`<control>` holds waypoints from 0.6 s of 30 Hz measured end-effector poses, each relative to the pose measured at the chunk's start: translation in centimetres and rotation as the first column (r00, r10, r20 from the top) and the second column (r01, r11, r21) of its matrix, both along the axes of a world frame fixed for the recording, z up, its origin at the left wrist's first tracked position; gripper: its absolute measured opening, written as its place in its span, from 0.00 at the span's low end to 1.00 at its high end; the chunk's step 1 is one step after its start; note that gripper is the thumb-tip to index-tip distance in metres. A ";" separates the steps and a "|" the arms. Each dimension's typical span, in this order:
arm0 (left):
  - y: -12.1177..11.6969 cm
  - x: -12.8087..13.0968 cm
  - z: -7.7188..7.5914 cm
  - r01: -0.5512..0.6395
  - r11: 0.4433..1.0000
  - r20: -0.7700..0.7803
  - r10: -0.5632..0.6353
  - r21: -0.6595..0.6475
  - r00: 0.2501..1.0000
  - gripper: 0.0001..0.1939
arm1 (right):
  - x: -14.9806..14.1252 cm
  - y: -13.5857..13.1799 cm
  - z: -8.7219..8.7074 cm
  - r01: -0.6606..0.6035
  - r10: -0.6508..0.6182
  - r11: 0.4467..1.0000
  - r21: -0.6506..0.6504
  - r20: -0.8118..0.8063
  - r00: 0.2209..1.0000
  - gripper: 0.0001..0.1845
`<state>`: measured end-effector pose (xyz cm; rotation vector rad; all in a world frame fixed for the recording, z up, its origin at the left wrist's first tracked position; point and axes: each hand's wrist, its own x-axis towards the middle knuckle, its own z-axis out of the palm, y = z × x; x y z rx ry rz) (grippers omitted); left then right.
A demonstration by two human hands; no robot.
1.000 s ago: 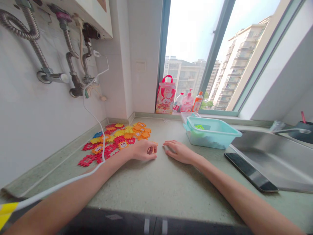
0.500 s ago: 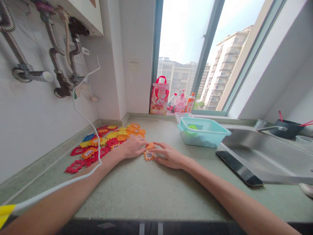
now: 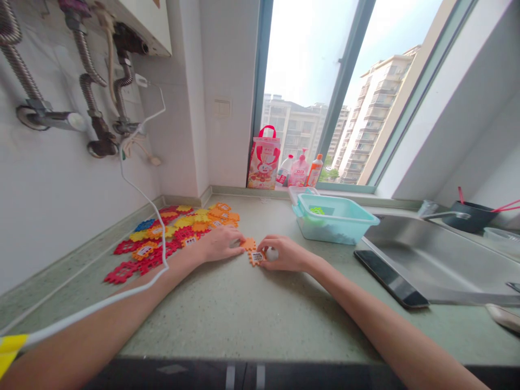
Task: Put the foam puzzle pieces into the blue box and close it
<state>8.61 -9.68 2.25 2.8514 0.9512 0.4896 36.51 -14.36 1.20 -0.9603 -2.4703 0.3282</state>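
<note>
Two small orange interlocking plastic pieces lie side by side on the counter between my hands. My left hand [image 3: 221, 242] has thumb and fingertips closed at the left edge of the plain orange piece [image 3: 249, 244]. Just in front of it is the orange piece with a printed grid [image 3: 256, 258]. My right hand [image 3: 286, 253] pinches that one by its right edge, thumb and fingers curved round a gap. Beside my left hand spreads a pile of red, yellow, orange and blue interlocking pieces [image 3: 189, 234], partly hidden by my left hand and forearm.
A turquoise plastic tub [image 3: 337, 225] holding a green piece stands at the back right. A black phone [image 3: 390, 279] lies by the steel sink [image 3: 439, 260]. A white cable [image 3: 138, 292] hangs across my left forearm. A bag [image 3: 264, 162] and bottles [image 3: 299, 171] line the windowsill.
My right hand has curled from flatter fingers into a pinch, and the printed orange piece has shifted right against the plain one. My left fingers have drawn in slightly.
</note>
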 end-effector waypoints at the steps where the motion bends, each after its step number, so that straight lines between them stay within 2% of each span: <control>1: -0.1 0.0 0.0 -0.005 1.000 0.005 0.005 -0.007 1.000 0.15 | 0.2 0.1 0.0 0.002 -0.002 1.000 -0.008 0.001 1.000 0.15; 8: -0.5 0.2 -0.3 0.014 1.000 0.008 -0.014 -0.001 1.000 0.13 | 1.4 0.7 0.3 -0.002 0.002 0.999 -0.033 0.001 1.000 0.14; 10: -0.5 0.2 -0.2 0.031 0.999 -0.001 -0.031 0.042 1.000 0.16 | 1.4 0.7 0.3 -0.018 0.018 0.999 -0.027 -0.006 1.000 0.14; 12: -1.1 0.7 0.7 0.057 0.988 0.005 -0.059 0.140 0.998 0.19 | 1.2 0.7 0.3 -0.021 0.021 0.999 -0.030 -0.016 1.000 0.13; 15: -4.6 1.9 3.5 0.166 0.933 0.043 -0.190 0.318 0.981 0.12 | 1.1 0.6 0.4 -0.014 0.013 1.000 -0.022 -0.034 0.999 0.13; 17: -9.1 2.5 5.3 0.292 0.854 0.086 -0.361 0.430 0.929 0.13 | 1.0 0.5 0.5 -0.022 0.022 1.000 -0.014 -0.037 0.999 0.12; 18: -11.8 2.6 5.9 0.309 0.825 0.150 -0.421 0.473 0.895 0.16 | 1.0 0.6 0.5 -0.024 0.024 1.000 -0.010 -0.036 0.999 0.12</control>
